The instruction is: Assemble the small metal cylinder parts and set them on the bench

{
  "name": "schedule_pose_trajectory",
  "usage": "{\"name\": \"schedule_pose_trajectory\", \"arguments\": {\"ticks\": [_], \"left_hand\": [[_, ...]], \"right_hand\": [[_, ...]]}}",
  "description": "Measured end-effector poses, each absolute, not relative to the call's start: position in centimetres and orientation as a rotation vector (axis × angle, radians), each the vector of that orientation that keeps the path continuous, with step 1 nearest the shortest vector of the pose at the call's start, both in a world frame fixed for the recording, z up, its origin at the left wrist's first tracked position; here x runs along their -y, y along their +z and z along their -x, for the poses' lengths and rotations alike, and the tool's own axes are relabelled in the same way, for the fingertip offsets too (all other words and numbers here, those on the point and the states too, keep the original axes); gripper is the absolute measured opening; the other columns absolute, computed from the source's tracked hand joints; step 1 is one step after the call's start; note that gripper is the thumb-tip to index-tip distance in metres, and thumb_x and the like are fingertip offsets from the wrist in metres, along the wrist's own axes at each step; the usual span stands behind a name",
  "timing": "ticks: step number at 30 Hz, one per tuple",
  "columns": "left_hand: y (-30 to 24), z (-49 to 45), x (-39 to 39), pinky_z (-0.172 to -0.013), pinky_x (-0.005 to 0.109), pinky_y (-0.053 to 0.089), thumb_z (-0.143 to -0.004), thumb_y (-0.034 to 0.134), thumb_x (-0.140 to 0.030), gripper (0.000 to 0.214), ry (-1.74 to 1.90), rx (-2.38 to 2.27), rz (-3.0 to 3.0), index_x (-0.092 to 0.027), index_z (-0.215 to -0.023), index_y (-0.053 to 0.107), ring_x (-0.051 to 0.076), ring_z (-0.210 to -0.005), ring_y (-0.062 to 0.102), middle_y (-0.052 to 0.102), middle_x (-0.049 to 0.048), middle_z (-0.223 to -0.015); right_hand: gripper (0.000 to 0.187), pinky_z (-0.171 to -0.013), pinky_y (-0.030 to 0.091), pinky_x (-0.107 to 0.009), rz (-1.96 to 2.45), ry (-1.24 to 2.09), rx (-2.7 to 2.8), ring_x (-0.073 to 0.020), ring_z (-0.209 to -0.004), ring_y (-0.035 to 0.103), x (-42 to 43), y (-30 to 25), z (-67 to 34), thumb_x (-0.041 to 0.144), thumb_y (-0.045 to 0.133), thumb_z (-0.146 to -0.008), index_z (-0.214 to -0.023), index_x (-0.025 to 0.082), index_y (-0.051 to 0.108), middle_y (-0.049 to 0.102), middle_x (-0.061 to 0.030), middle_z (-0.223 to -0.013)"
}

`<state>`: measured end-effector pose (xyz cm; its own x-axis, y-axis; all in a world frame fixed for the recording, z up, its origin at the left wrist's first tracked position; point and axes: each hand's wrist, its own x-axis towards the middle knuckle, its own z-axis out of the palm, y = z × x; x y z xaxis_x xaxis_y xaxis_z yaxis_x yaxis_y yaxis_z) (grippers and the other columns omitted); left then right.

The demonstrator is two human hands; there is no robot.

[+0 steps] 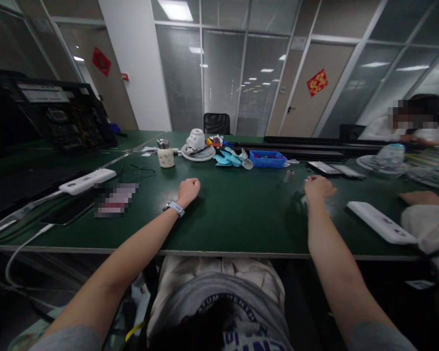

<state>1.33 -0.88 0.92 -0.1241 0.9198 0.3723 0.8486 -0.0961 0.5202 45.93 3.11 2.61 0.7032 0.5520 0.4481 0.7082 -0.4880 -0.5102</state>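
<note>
My left hand (189, 192) rests on the green table as a loose fist, with a watch (174, 208) on its wrist. Nothing shows in its curled fingers. Further right, my right hand (319, 187) is closed, its fingers pinched around something small and shiny at their tips that I cannot make out. A small grey cylinder (289, 176) stands on the table just left of that hand. Ahead lie light-blue fan blades (229, 157), a blue tray (268, 159) with small items in it, and a white fan body (196, 141) on its round grille (198, 153).
A cream bottle (166, 155) stands ahead of my left hand. White power strips lie at the left (88, 181) and right (381, 223). A phone (71, 207) with a cable is at left. Another person's arm (426, 198) reaches in at right, near a second fan (389, 158).
</note>
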Motion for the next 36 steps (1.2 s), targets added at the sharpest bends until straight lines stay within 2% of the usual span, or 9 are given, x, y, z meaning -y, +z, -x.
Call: {"name": "schedule_pose_trajectory", "arguments": {"ticks": [7,9,13,15,18,21,27,36], "left_hand": [[0.8,-1.4,0.7,-0.063,0.026,0.037,-0.078,0.036,-0.022,0.033,1.023,-2.042,-1.990,-0.019,-0.068,0.068,0.019,-0.070,0.059,0.069,0.0065,-0.072],[0.7,-1.4,0.6,-0.063,0.026,0.037,-0.078,0.036,-0.023,0.033,1.023,-2.040,-1.991,-0.019,-0.068,0.068,0.019,-0.070,0.059,0.069,0.0067,-0.072],[0.7,-1.5,0.7,-0.062,0.026,0.036,-0.077,0.037,-0.023,0.033,1.019,-2.036,-1.997,-0.019,-0.068,0.068,0.019,-0.070,0.059,0.069,0.0067,-0.072],[0.8,-1.5,0.7,-0.063,0.026,0.037,-0.077,0.037,-0.023,0.033,1.009,-2.034,-1.992,-0.019,-0.069,0.068,0.019,-0.071,0.059,0.070,0.0064,-0.073],[0.8,-1.4,0.7,-0.064,0.025,0.037,-0.077,0.038,-0.022,0.032,0.989,-2.035,-1.989,-0.019,-0.070,0.069,0.019,-0.073,0.060,0.070,0.0059,-0.075],[0.7,-1.3,0.6,-0.063,0.026,0.037,-0.077,0.038,-0.023,0.032,1.000,-2.033,-1.989,-0.020,-0.069,0.068,0.019,-0.071,0.059,0.070,0.0055,-0.074],[0.5,-1.3,0.3,-0.060,0.026,0.035,-0.076,0.037,-0.023,0.031,1.007,-1.984,-2.006,-0.021,-0.065,0.067,0.018,-0.067,0.057,0.067,0.0043,-0.067],[0.4,-1.6,0.6,-0.061,0.026,0.036,-0.076,0.039,-0.023,0.030,1.033,-1.973,-2.005,-0.021,-0.065,0.067,0.018,-0.069,0.058,0.068,0.0040,-0.068]], "right_hand": [[0.022,-0.091,0.034,-0.053,2.277,-0.183,0.908,-0.0322,-0.097,0.059,-2.9,2.9,-45.7,0.023,0.053,-0.083,-0.089,0.014,0.072,0.066,-0.0198,-0.096],[0.024,-0.093,0.032,-0.053,2.278,-0.233,0.902,-0.0329,-0.102,0.056,-2.6,2.9,-45.4,0.024,0.056,-0.081,-0.096,0.014,0.071,0.064,-0.0207,-0.104],[0.046,-0.099,0.026,-0.050,2.106,-0.573,1.064,-0.0314,-0.115,0.046,-2.7,2.5,-44.7,0.034,0.056,-0.081,-0.123,0.015,0.058,0.057,-0.0189,-0.121],[0.046,-0.102,0.019,-0.050,2.051,-0.668,1.220,-0.0297,-0.118,0.043,-3.5,2.2,-44.2,0.036,0.052,-0.084,-0.125,0.016,0.055,0.058,-0.0169,-0.121],[0.045,-0.105,0.008,-0.054,2.102,-0.683,1.356,-0.0296,-0.121,0.039,-5.3,1.6,-43.6,0.039,0.049,-0.086,-0.123,0.014,0.055,0.061,-0.0172,-0.114],[0.048,-0.105,0.004,-0.058,2.183,-0.652,1.385,-0.0310,-0.121,0.040,-6.9,1.0,-43.3,0.039,0.051,-0.085,-0.122,0.010,0.055,0.063,-0.0194,-0.107],[0.036,-0.104,0.003,-0.064,2.195,-0.622,1.456,-0.0321,-0.119,0.043,-7.6,0.6,-43.4,0.036,0.052,-0.084,-0.106,0.011,0.065,0.065,-0.0182,-0.100],[0.035,-0.105,0.004,-0.062,2.174,-0.599,1.383,-0.0310,-0.116,0.044,-8.3,0.3,-43.6,0.037,0.055,-0.081,-0.101,0.011,0.066,0.065,-0.0175,-0.097]]}}
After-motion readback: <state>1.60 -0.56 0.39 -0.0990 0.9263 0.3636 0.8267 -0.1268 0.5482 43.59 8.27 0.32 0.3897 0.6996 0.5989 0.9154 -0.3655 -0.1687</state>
